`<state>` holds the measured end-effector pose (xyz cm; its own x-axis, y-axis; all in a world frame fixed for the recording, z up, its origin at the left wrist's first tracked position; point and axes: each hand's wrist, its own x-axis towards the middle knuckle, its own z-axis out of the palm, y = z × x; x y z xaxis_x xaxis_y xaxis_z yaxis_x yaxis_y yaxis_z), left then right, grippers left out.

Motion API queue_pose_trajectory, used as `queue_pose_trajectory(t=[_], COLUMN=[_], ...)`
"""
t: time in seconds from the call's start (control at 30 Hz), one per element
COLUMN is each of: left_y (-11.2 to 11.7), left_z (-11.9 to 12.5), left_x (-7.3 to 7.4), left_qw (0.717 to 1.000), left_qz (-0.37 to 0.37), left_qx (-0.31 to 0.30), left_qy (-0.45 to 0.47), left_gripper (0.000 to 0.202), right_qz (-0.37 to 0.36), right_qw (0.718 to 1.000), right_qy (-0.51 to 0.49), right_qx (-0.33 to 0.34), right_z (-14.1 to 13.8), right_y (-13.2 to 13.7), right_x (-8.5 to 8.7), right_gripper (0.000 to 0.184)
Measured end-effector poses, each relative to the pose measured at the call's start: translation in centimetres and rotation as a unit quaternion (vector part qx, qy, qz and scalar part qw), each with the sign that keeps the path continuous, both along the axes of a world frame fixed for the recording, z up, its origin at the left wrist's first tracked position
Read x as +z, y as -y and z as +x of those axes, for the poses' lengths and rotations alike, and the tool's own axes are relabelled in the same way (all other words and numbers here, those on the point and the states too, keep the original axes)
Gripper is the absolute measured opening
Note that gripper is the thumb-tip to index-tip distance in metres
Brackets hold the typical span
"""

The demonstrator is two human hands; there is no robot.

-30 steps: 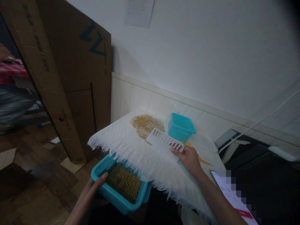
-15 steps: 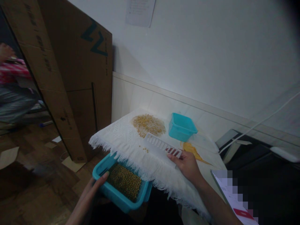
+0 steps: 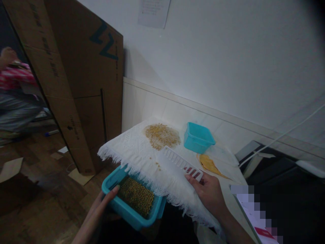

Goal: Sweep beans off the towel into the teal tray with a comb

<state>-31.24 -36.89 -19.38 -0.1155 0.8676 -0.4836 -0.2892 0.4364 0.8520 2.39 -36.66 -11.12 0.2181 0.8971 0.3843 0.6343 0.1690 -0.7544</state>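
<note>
My left hand [image 3: 108, 199] grips the left rim of a teal plastic tub [image 3: 127, 217], thumb over the edge. Yellow soybeans [image 3: 138, 197] cover the tub's bottom; it is held below the table's front edge, partly under the cloth fringe. In my right hand [image 3: 210, 196] is one end of a white slotted plastic strip [image 3: 172, 164], tilted just over the cloth. Beyond its far end lies a pile of soybeans mixed with pale grains [image 3: 162, 136]. A few loose beans [image 3: 157, 166] rest left of the strip.
A white fringed cloth [image 3: 129, 145] covers the table. Toward the wall stands a second teal tub [image 3: 199, 139], with an orange-yellow flat piece [image 3: 210, 165] in front. A tall cardboard box [image 3: 86, 74] rises at left; a person in a checked sleeve [image 3: 16, 78] is beyond it.
My right hand has drawn the white slotted strip slightly to the right and toward me, away from the pile. My left hand and its tub have barely moved.
</note>
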Motion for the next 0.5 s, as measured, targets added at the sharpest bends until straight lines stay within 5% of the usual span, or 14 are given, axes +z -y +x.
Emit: queue_pose_trajectory(t=[0.3,0.5], left_y=[0.2,0.4], left_z=[0.1,0.3], left_x=[0.4,0.1], left_qw=[1.000,1.000], left_qz=[0.008,0.015], left_qx=[-0.006,0.015], left_qy=[0.010,0.003], left_gripper=[0.089,0.081], right_qz=[-0.004,0.059], right_qw=[0.993,0.995], right_qy=[0.059,0.081], right_qx=[0.098,-0.016], right_z=[-2.5,-0.9], right_y=[3.5,-1.1], right_x=[0.7,0.3], right_gripper=[0.029,0.034])
